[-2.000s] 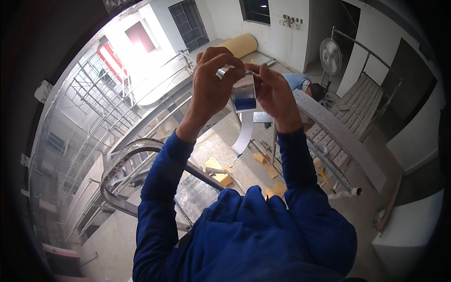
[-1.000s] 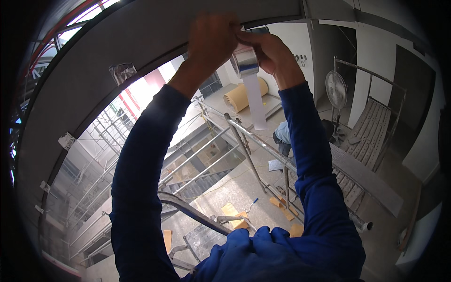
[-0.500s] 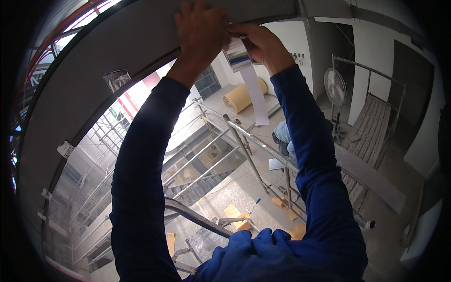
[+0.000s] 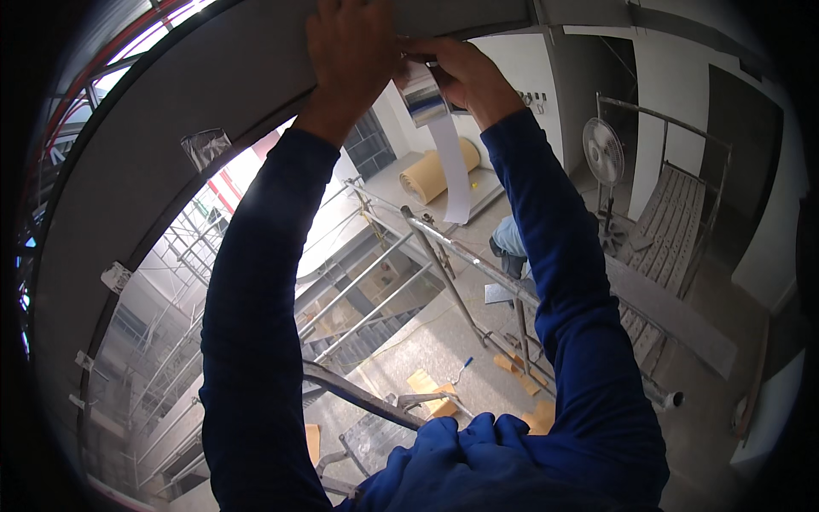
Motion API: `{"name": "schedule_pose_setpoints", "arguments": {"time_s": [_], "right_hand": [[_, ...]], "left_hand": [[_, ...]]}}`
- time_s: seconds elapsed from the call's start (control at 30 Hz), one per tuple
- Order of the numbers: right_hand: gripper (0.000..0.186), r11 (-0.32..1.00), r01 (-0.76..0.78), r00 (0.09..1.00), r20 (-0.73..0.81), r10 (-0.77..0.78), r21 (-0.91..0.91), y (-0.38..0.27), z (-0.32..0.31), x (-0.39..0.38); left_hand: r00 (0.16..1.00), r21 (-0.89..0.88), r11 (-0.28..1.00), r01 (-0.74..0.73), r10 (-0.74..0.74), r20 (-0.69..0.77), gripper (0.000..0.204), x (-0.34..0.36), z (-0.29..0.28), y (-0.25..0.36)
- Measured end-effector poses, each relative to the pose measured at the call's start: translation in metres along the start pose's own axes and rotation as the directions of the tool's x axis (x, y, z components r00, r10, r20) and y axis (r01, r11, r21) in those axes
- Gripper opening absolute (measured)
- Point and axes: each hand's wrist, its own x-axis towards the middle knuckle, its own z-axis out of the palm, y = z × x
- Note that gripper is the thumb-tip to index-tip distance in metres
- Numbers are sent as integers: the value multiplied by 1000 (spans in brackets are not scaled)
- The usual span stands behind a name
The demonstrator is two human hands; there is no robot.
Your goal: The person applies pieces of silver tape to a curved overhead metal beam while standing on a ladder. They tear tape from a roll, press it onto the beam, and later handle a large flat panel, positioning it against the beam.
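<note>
My left hand (image 4: 350, 53) is raised against the dark grey beam (image 4: 230, 77), its fingers slightly apart on the surface and cut off by the picture's upper rim. Close beside it, at the beam's lower edge, my right hand (image 4: 456, 72) has its fingers closed on a shiny silver piece that looks like foil tape (image 4: 424, 101). From this piece a long white strip (image 4: 452, 171) hangs down freely. The fingertips where both hands meet are shadowed. Another crinkled silver patch (image 4: 206, 148) sticks to the beam's edge to the left of my hands.
Scaffold rails (image 4: 465, 252) cross below my arms. Lower down are a tan roll (image 4: 439, 171), a standing fan (image 4: 604, 152), a perforated scaffold plank (image 4: 670, 218) and cardboard-coloured scraps (image 4: 431, 392) on the floor. Part of another person's leg (image 4: 509, 239) shows behind my right arm.
My left hand has slid a little upward and left along the beam. The right hand stays closed on the silver piece, and the white strip has shifted slightly left. The whole view has moved slightly.
</note>
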Motion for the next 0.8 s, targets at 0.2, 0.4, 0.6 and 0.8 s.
{"name": "schedule_pose_setpoints", "arguments": {"time_s": [0.2, 0.4, 0.6, 0.8], "right_hand": [[30, 999, 21, 998, -62, -24, -45, -4, 10, -8], [25, 994, 53, 996, -67, -60, -95, -6, 12, -15], [29, 995, 73, 997, -34, -76, -74, -4, 9, -8], [36, 997, 41, 999, 0, -41, -69, -7, 2, -12]], "left_hand": [[1000, -50, 998, -29, 30, 7, 18, 10, -2, -13], [999, 0, 1000, -24, 24, 47, 21, 11, -6, -3], [994, -63, 996, -62, 67, 81, 29, 2, -7, -12], [978, -55, 980, -192, 186, -92, 41, -48, -13, -19]]}}
